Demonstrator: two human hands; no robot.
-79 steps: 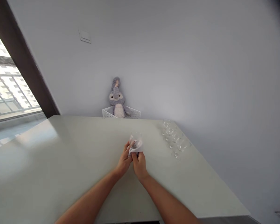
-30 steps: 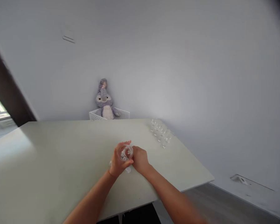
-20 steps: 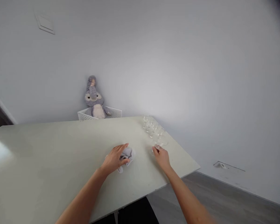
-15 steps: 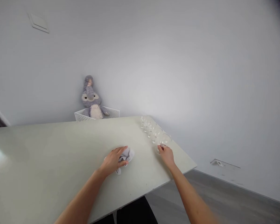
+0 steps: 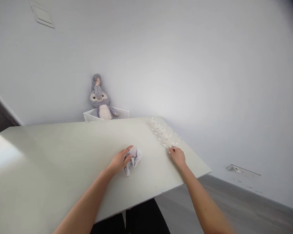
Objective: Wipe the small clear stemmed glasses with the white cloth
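My left hand (image 5: 119, 161) rests at the left side of a crumpled pale grey cloth (image 5: 136, 156) on the table. Its fingers are stretched out, with the thumb apart and lying over the cloth. My right hand (image 5: 178, 157) pinches the lower part of a clear stemmed glass (image 5: 175, 143), which stands at the near end of a line of glasses. The fingers hide part of its stem and foot. Several similar clear glasses (image 5: 162, 130) run back along the right side of the table; their outlines blend together.
The pale table (image 5: 70, 156) has its right edge close to the wall. Behind it, a grey plush toy (image 5: 103, 100) sits in a white perforated basket (image 5: 122, 113). Grey floor (image 5: 224, 201) shows at the lower right, and my dark-clothed legs (image 5: 146, 217) are below the front edge.
The view has shifted slightly. My left hand has slid left relative to the cloth, uncovering more of it, and the cloth's folds have changed. My right hand stays at the near glass.
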